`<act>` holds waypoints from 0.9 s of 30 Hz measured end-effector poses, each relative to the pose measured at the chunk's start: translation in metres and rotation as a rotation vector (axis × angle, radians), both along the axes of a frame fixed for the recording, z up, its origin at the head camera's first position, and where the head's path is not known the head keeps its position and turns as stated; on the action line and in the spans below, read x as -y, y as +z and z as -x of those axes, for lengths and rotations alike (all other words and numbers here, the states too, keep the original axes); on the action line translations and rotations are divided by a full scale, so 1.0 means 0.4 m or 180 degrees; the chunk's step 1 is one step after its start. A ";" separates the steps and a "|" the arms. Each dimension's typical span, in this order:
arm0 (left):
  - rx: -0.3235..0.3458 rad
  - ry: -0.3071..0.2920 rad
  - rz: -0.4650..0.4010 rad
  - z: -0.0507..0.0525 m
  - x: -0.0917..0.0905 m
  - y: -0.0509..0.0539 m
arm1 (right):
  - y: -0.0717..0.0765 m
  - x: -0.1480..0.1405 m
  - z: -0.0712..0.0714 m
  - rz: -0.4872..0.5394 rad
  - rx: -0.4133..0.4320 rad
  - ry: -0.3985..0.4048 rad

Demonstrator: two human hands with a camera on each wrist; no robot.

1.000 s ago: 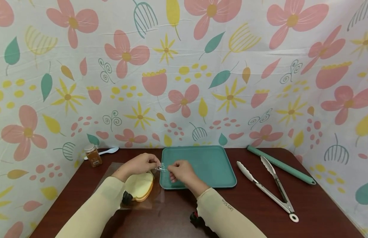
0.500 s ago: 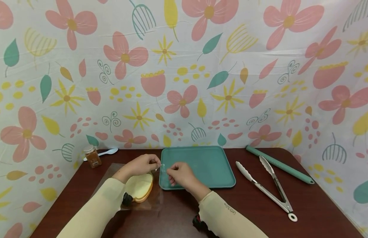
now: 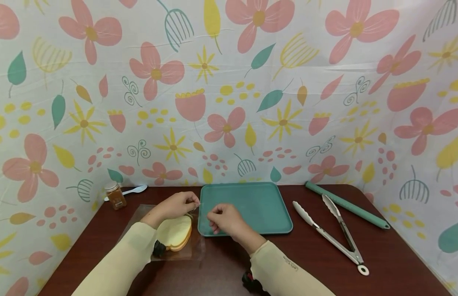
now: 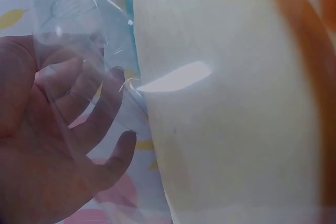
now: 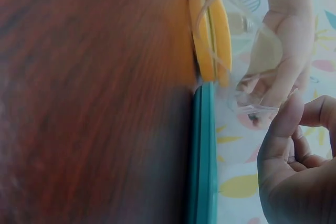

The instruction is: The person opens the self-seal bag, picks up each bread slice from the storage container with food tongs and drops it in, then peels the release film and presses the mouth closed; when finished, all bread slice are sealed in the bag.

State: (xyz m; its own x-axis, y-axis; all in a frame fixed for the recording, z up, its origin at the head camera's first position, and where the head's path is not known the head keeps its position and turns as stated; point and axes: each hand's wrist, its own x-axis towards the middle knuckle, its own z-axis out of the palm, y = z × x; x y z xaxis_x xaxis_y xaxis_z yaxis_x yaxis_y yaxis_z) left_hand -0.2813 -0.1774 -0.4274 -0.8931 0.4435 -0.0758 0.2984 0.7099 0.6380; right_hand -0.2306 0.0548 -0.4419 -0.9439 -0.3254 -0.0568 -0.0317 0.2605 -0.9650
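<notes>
Slices of bread (image 3: 175, 230) with yellow-orange crust lie inside a clear plastic bag (image 3: 197, 249) on the left part of the table. My left hand (image 3: 178, 204) reaches over the bread and pinches the bag's edge at its mouth. In the left wrist view, transparent film covers part of that hand, and pale bread fills the right side. Thumb and index finger of my right hand (image 3: 226, 218) meet on another bit of the bag's edge, above the tray's left side. A thin strip of plastic (image 5: 256, 109) runs to those fingertips in the right wrist view.
A teal tray (image 3: 256, 205) lies just right of the bag. Long tongs (image 3: 334, 238) stand spread at the right, near a green rod (image 3: 349, 205). At the back left are a small jar (image 3: 115, 196) and a light blue spoon (image 3: 134, 190). Patterned cloth (image 3: 229, 82) hangs behind the table.
Both hands stay nearly in place at the bag's mouth. The shiny, crumpled plastic between the fingertips has become less visible. The right hand has shifted slightly toward the front.
</notes>
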 end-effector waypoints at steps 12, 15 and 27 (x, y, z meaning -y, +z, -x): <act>-0.0027 0.0100 0.0006 -0.005 -0.002 -0.001 | 0.010 -0.011 -0.049 0.0114 -0.0112 0.0294; -0.0028 0.0127 0.0008 -0.005 -0.003 -0.001 | 0.014 -0.016 -0.062 0.0071 -0.0146 0.0353; -0.0065 0.0180 -0.0070 -0.007 -0.011 0.000 | 0.027 -0.043 -0.111 -0.0018 -0.0162 0.0575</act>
